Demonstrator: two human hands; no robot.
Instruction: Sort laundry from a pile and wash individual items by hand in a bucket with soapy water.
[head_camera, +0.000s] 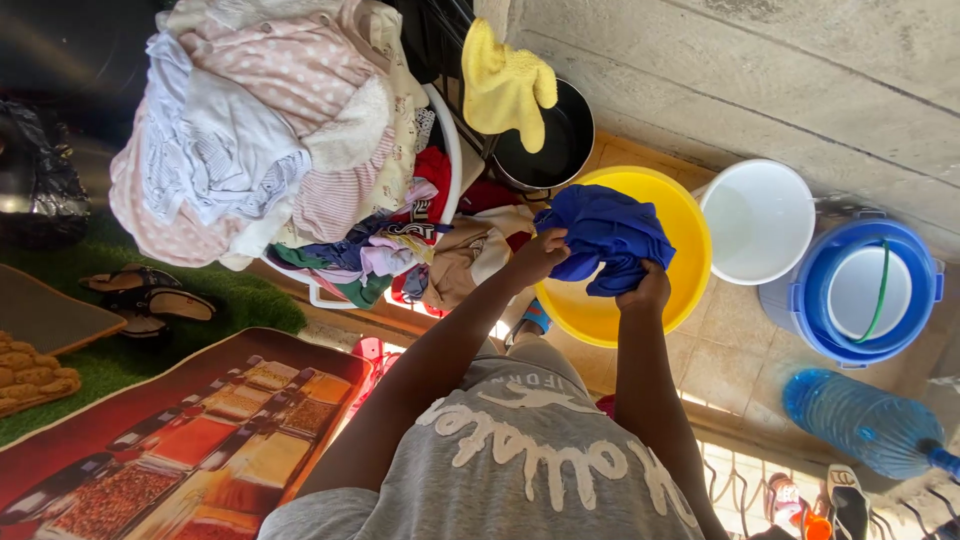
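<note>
- Hands grip one blue garment (605, 238) above the yellow basin (690, 230): left hand (538, 256) is clamped on its edge at 9 o'clock, right hand (648, 290) is closed on a fold at 5 o'clock.
- Cloth hangs bunched between them, so a firm, evenly spaced grip looks best for keeping it over the basin, not the tiled floor (735, 365).
- White bucket (757, 222) stands just beside the basin at 3 o'clock; the heaped laundry basket (447, 150) sits at 9 o'clock.
</note>
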